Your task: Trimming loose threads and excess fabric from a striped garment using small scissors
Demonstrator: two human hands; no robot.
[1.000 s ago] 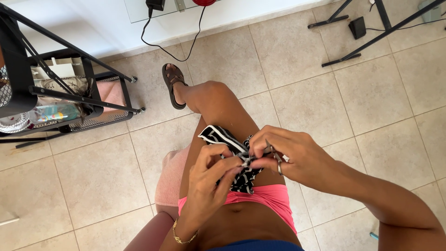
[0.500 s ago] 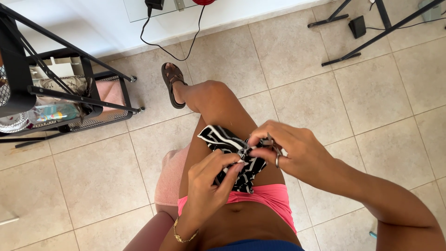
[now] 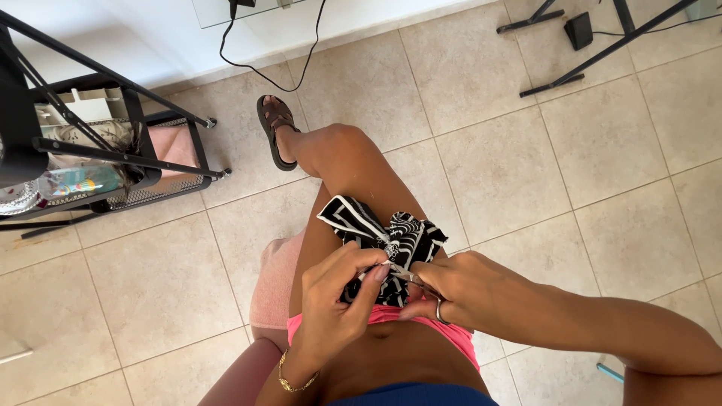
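Over the lap, centre of view: black-and-white patterned cloth [image 3: 391, 240] bunched on the right thigh, just above pink shorts [image 3: 451, 334]. One corner of cloth spread flat toward 10 o'clock, rest gathered in a knot-like clump at the middle.

Left hand [image 3: 338, 297]: curled closed, fingertips pinching lower edge of the cloth. Gold chain bracelet [image 3: 289, 380] at the wrist.

Right hand [image 3: 470, 297]: enters from 4 o'clock, fingers bent and closed on the same bunched edge, touching left fingertips. Ring [image 3: 438, 312] on one finger. A thin pale item between the two hands, too small to identify.

Surroundings:
- Beige tiled floor [image 3: 526, 150] all around.
- Right leg extended toward 12 o'clock, foot in a dark brown sandal [image 3: 274, 131], flat on tile.
- Pink padded seat [image 3: 274, 278] at 9 o'clock of the thigh, partly hidden by it.
- Black metal rack [image 3: 143, 162] at 10 o'clock, mesh shelf holding a pink item, a cardboard box and wrapped goods; black stand legs crossing in front.
- Black cable [image 3: 263, 71] trailing down the white wall at 12 o'clock, loop resting on tile near the sandal.
- Black stand base [image 3: 594, 45] with a small dark box at 1 o'clock, well apart from the hands.
- Blue waistband [image 3: 406, 395] at 6 o'clock, bottom edge of frame.
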